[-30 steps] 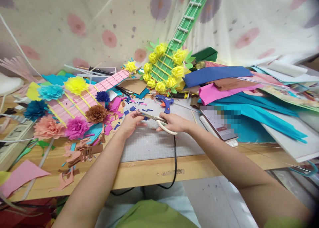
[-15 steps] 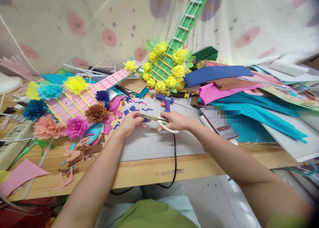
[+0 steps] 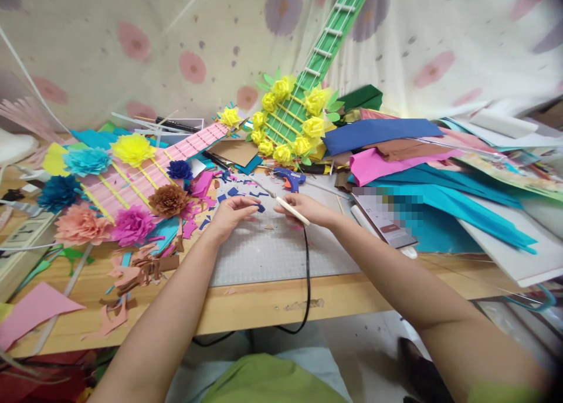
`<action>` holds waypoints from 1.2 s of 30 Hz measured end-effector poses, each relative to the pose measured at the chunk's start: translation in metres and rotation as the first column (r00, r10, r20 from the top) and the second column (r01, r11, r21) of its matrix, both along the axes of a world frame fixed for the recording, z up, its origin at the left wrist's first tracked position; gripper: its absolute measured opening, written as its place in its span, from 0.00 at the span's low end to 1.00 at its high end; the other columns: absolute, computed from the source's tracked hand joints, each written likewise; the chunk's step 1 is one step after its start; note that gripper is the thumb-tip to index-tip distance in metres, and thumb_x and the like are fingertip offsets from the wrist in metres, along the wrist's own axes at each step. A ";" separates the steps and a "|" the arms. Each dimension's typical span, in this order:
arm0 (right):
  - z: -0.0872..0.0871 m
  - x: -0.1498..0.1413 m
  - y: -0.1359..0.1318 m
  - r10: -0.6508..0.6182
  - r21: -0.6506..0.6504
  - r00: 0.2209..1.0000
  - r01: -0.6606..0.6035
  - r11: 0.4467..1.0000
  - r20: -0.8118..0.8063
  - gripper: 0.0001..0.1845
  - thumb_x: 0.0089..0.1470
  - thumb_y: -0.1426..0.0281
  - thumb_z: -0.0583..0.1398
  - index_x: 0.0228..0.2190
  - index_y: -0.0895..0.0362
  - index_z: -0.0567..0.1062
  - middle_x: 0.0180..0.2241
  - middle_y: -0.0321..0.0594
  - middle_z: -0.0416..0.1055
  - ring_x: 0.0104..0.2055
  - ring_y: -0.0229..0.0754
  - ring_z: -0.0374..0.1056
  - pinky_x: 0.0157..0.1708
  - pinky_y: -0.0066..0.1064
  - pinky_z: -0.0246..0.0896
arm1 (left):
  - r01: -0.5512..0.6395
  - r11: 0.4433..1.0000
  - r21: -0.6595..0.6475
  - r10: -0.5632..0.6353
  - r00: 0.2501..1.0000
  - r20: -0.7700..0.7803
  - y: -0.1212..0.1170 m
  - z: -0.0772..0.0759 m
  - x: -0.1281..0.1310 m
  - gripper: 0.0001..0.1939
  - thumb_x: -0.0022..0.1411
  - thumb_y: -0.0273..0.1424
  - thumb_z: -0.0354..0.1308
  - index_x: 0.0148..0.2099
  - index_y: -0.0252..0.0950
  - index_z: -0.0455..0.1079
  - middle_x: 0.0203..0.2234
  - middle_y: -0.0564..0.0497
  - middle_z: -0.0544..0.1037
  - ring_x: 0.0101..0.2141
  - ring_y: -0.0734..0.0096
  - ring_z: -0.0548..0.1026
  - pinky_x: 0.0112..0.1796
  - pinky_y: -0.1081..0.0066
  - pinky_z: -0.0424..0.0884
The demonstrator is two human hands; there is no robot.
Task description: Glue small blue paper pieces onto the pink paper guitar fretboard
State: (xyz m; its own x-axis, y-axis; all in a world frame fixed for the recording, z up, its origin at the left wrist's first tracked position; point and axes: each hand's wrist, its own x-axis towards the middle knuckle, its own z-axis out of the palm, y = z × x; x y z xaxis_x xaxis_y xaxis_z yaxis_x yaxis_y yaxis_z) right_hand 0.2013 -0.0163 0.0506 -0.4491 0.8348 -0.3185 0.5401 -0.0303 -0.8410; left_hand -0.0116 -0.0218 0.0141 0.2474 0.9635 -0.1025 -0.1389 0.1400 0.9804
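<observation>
Between the thumb and fingers of my left hand (image 3: 234,214) is a small dark blue paper piece (image 3: 261,208). My right hand (image 3: 307,208) is closed around a pair of scissors with white handles (image 3: 292,210), their blades pointing up and to the left, apart from the paper. Both hands hover over a grey cutting mat (image 3: 264,253) scattered with blue paper scraps (image 3: 233,192). A blue glue gun (image 3: 290,179) lies just beyond my right hand, and its black cable (image 3: 308,274) hangs over the table's front edge.
On the left lies a pink paper guitar (image 3: 118,189) with paper flowers. A green guitar (image 3: 285,118) ringed with yellow flowers leans at the back. Coloured paper sheets (image 3: 440,180) and a phone (image 3: 382,218) are on the right. Brown scraps (image 3: 143,265) lie front left.
The scissors have come away from the paper in my left hand and turned, so their handle now shows edge-on. My hands are slightly farther apart.
</observation>
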 end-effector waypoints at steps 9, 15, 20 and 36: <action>-0.010 -0.041 0.004 -0.312 -0.553 0.781 -0.050 0.832 -0.541 0.11 0.49 0.70 0.63 0.32 0.60 0.67 0.23 0.38 0.72 0.24 0.34 0.70 0.22 0.21 0.65 | -0.022 0.960 0.278 0.037 0.998 -0.048 0.007 -0.005 -0.008 0.06 0.41 0.31 0.67 0.27 0.37 0.76 0.39 0.48 0.74 0.45 0.65 0.70 0.41 0.70 0.70; -0.013 -0.045 0.008 -0.409 -0.461 0.737 0.149 0.875 -0.538 0.16 0.40 0.72 0.68 0.27 0.59 0.65 0.21 0.33 0.69 0.25 0.33 0.69 0.23 0.22 0.65 | -0.052 0.989 0.142 0.054 0.998 -0.011 0.005 0.000 -0.006 0.16 0.42 0.30 0.67 0.36 0.36 0.72 0.41 0.48 0.73 0.42 0.67 0.72 0.39 0.68 0.72; -0.027 -0.052 0.009 -0.438 -0.137 0.776 0.424 0.895 -0.454 0.23 0.39 0.65 0.68 0.30 0.54 0.60 0.25 0.31 0.65 0.28 0.35 0.69 0.27 0.27 0.67 | -0.065 0.976 -0.207 0.099 0.982 0.161 0.000 0.002 0.007 0.13 0.47 0.34 0.63 0.35 0.33 0.68 0.31 0.49 0.75 0.34 0.69 0.75 0.32 0.69 0.74; -0.037 -0.060 0.013 -0.375 0.103 0.897 0.406 0.908 -0.234 0.20 0.47 0.59 0.61 0.40 0.52 0.61 0.34 0.37 0.67 0.38 0.41 0.67 0.35 0.36 0.65 | -0.322 0.918 -0.232 0.349 0.933 0.085 0.000 -0.002 0.015 0.11 0.41 0.29 0.66 0.27 0.33 0.68 0.23 0.52 0.75 0.31 0.68 0.76 0.26 0.74 0.71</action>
State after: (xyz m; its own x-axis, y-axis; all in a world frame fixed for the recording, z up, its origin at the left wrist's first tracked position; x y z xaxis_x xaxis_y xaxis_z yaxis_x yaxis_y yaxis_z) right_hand 0.1410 -0.0029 0.0135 -0.1193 0.9860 -0.1169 0.3259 -0.0724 -0.9426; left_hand 0.0033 -0.0220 0.0121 -0.0630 0.9512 -0.3020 -0.3304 0.2657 0.9057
